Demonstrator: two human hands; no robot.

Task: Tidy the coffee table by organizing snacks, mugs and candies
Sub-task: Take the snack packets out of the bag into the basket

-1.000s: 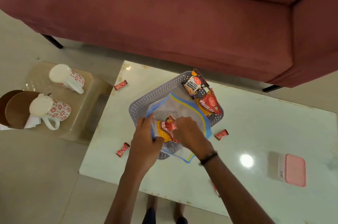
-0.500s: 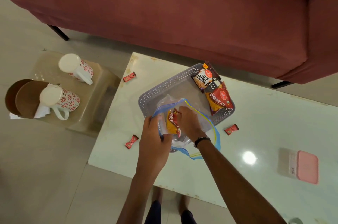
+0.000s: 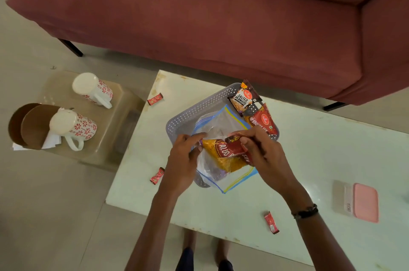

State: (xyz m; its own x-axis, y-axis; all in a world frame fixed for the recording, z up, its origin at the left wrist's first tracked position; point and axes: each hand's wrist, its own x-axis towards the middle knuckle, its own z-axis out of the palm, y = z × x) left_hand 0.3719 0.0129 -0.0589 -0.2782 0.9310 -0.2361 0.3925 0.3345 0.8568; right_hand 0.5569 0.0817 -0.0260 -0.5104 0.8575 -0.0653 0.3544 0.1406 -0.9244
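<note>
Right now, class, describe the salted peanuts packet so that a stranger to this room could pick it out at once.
Start at the pale coffee table in front of the red sofa and find the grey perforated basket on it. In the basket's far corner, nearest the sofa, stands the salted peanuts packet. Unlike the red and orange snack packets beside it, it has a white front with black lettering.

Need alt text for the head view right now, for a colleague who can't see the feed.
Over a grey basket on a pale coffee table, the left hand pinches a clear zip bag open while the right hand holds a red-and-yellow snack packet at its mouth. Three red candies lie loose on the table; two floral mugs stand upside down on a side stool.
</note>
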